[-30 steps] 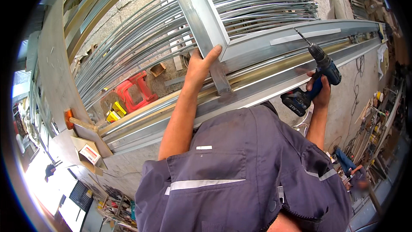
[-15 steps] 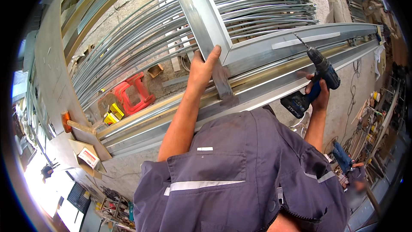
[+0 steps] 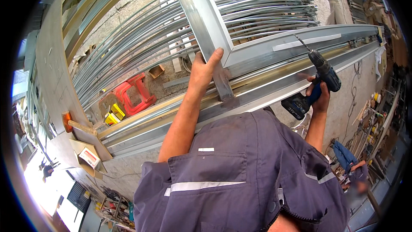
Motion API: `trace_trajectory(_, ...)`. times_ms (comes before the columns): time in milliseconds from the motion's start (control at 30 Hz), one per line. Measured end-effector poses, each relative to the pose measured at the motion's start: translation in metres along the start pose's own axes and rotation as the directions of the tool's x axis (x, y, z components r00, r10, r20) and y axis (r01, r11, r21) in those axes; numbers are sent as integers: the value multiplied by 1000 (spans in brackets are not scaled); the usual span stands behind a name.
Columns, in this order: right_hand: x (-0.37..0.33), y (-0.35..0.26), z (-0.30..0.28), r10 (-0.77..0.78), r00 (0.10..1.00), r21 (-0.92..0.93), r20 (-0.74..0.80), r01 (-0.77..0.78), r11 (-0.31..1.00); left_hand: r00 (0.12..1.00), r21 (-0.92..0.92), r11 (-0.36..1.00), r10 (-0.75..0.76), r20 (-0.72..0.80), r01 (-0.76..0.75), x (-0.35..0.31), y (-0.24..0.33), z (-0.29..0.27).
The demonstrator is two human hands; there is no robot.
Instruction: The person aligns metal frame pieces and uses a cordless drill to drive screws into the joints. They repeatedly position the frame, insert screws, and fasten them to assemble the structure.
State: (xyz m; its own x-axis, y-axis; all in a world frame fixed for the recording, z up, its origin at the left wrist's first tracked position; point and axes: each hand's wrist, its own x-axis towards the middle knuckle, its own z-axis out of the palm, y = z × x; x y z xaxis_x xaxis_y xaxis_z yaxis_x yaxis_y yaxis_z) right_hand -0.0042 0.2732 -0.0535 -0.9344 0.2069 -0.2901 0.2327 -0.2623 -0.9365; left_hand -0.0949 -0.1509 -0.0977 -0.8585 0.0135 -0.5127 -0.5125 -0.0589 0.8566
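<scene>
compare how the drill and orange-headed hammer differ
The drill is dark blue and black; the hammer has an orange head and wooden handle. The drill is in the right hand; the hammer lies unheld at the left. The drill ends in a slim bit; the hammer in a thick head. Both are tools.

Dark blue-and-black drill (image 3: 322,69), pale grey frame (image 3: 246,53), yellow boxes (image 3: 116,111), purple-grey jacket (image 3: 227,157) — white-striped

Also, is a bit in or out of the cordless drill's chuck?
In: a slim bit projects from the chuck of the cordless drill, gripped in the right hand.
</scene>
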Motion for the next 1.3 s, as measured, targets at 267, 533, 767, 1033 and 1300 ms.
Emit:
trace_trajectory(267,-1,-1,1,-4,1000,-19,17,4,1000,1000,1,1000,12,-11,-12,-3,6,1)
trace_trajectory(533,-1,-3,5,-8,999,2,37,8,1000,1000,10,1000,4,-10,-4,-2,3,0)
trace_trajectory(767,-1,0,2,-14,999,26,43,13,1000,1000,-35,999,-15,-4,15,-5,12,2)
trace_trajectory(1033,-1,-2,2,-12,999,-23,38,13,1000,999,-30,999,-35,8,35,-8,17,1)
trace_trajectory(1300,-2,-1,-1,2,999,-26,37,-1,1000,999,23,999,-33,-9,34,-4,9,0)
